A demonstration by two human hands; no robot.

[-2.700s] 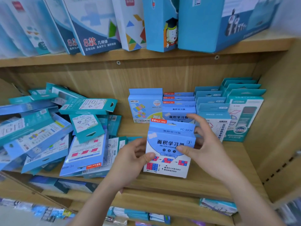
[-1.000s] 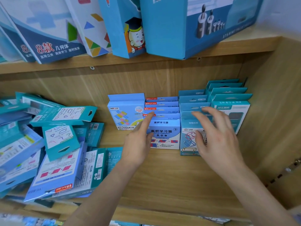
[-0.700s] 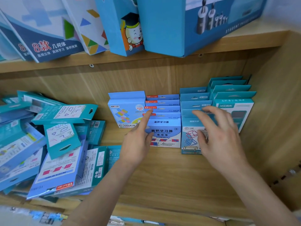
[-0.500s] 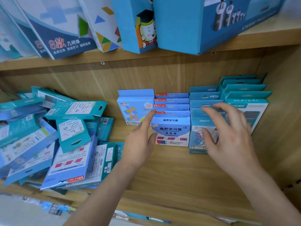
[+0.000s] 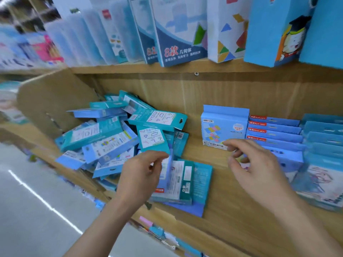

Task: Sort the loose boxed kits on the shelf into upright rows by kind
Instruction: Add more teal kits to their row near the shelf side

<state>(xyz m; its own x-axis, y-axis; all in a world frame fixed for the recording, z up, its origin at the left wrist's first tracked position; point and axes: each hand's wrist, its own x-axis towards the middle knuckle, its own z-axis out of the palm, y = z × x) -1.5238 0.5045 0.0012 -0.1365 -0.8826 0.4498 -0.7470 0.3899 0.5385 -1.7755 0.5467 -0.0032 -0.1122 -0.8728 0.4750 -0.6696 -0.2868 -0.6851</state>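
A wooden shelf (image 5: 232,193) seen from above holds boxed kits. At its left end a pile (image 5: 109,138) of loose teal and blue kits lies jumbled, flat and tilted against each other. The left hand (image 5: 141,175) reaches to the pile's near right edge, its fingers (image 5: 156,159) curled toward the thumb at the rim of a flat box (image 5: 178,179); blur hides whether they pinch it. To the right kits stand upright: a pale blue box (image 5: 222,125), then a red-label row (image 5: 274,130), then a teal row (image 5: 324,134). The right hand (image 5: 259,169) hovers before these, fingers (image 5: 233,145) loosely curled and holding nothing, tips near the pale blue box's lower corner. Large boxes (image 5: 181,34) stand on the shelf above.
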